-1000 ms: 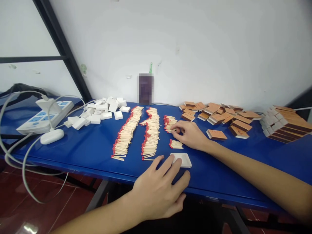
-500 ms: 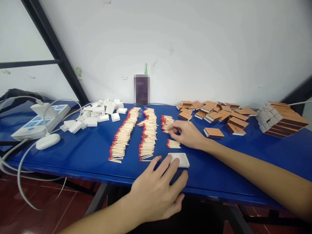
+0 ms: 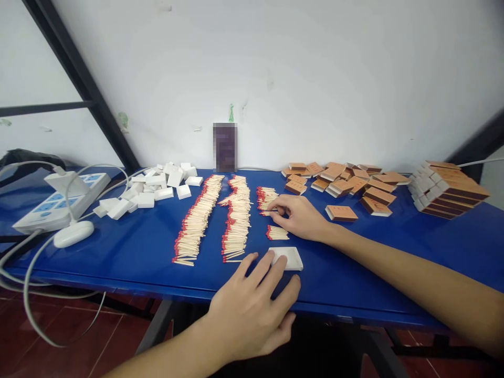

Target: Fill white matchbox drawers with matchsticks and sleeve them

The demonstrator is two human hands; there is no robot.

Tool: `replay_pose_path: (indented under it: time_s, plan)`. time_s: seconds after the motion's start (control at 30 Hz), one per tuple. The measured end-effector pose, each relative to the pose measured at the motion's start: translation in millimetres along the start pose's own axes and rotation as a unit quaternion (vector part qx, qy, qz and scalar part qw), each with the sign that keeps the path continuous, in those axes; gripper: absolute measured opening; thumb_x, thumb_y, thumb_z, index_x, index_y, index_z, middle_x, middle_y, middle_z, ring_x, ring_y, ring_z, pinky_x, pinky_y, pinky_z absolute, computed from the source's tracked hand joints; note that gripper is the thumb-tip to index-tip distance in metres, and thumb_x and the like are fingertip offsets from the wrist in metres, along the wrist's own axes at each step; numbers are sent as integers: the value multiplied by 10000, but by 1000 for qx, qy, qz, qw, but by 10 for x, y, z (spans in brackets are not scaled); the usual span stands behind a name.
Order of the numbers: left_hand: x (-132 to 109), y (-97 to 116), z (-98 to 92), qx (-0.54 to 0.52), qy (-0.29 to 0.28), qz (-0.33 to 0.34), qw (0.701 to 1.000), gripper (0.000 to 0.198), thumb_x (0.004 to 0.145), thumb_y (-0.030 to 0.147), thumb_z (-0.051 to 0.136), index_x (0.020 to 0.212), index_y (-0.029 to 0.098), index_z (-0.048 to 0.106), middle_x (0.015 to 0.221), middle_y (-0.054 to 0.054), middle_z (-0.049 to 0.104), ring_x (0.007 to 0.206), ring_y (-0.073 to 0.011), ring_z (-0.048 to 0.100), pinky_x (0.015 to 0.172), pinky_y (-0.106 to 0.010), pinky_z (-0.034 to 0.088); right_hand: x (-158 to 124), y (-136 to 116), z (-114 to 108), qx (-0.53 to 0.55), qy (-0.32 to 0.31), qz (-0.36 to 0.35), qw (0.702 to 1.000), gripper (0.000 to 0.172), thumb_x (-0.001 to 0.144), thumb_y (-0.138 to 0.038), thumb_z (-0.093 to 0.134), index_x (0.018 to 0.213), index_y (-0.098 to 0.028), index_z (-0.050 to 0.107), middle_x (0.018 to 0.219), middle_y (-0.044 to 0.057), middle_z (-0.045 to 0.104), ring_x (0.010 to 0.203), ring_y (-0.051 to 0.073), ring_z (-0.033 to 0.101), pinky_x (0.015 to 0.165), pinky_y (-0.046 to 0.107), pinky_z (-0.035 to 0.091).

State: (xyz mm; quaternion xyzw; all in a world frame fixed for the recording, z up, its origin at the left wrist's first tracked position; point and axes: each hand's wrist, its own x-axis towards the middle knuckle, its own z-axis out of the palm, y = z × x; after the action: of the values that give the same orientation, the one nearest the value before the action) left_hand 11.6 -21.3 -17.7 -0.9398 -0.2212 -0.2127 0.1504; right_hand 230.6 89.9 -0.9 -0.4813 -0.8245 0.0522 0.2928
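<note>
My left hand (image 3: 252,310) lies flat near the table's front edge, fingers stretched out, fingertips touching an empty white matchbox tray (image 3: 290,258). My right hand (image 3: 301,216) reaches across the blue table (image 3: 129,247), its fingers pinched on matchsticks at the edge of a short row of red-tipped matches (image 3: 265,198). A small bunch of matches (image 3: 276,233) lies just below that hand. Two long rows of matches (image 3: 197,220) (image 3: 236,218) run to the left.
A heap of white inner trays (image 3: 151,186) lies at the back left, beside a power strip (image 3: 59,199) with white cables and a white adapter (image 3: 73,233). Orange matchbox sleeves (image 3: 342,184) are scattered at the back right; a stack of boxes (image 3: 449,195) stands far right.
The view has drifted slightly; both hands stay in nearly the same place. My right fingers keep picking at the short row of matches.
</note>
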Motion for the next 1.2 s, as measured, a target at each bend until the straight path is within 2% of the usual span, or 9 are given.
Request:
replay_pose_path:
  time_s: [0.1, 0.2, 0.43, 0.97, 1.2]
  plan:
    - [3, -2, 5, 0, 0, 0, 1000, 432, 934, 386, 469, 1302, 173, 549, 1345, -137, 561, 1248, -325, 519, 1039, -463, 392, -11, 17, 7, 14, 3, -37, 999, 261, 823, -172, 536, 993, -190, 733, 729, 18, 616, 630, 133, 512, 602, 258, 362]
    - [1, -4, 8, -1, -3, 0, 1000, 429, 942, 384, 454, 1302, 172, 546, 1351, -138, 556, 1250, -328, 516, 1038, -466, 391, -17, 21, 10, 16, 3, -55, 998, 248, 836, -172, 524, 962, -182, 737, 764, 35, 631, 626, 130, 511, 603, 257, 373]
    - [3, -5, 2, -1, 1, 0, 1000, 424, 942, 383, 454, 1300, 172, 544, 1346, -133, 561, 1259, -322, 509, 1048, -462, 380, -14, -11, -1, 5, 0, -38, 999, 176, 806, -154, 539, 813, -180, 713, 705, 19, 590, 613, 126, 496, 590, 257, 348]
    - [-2, -7, 11, -2, -1, 2, 1000, 426, 941, 383, 456, 1301, 173, 544, 1347, -134, 560, 1252, -327, 517, 1043, -469, 386, -25, -37, -16, -20, 10, -37, 999, 157, 778, -146, 532, 695, -179, 661, 632, -3, 533, 585, 119, 455, 581, 262, 308]
    - [-4, -6, 10, -3, 6, 3, 1000, 423, 943, 379, 453, 1298, 171, 549, 1338, -135, 566, 1264, -321, 508, 1055, -466, 375, -41, -41, -11, -27, 21, -37, 999, 152, 773, -146, 542, 714, -175, 679, 636, -1, 549, 587, 118, 463, 578, 258, 313]
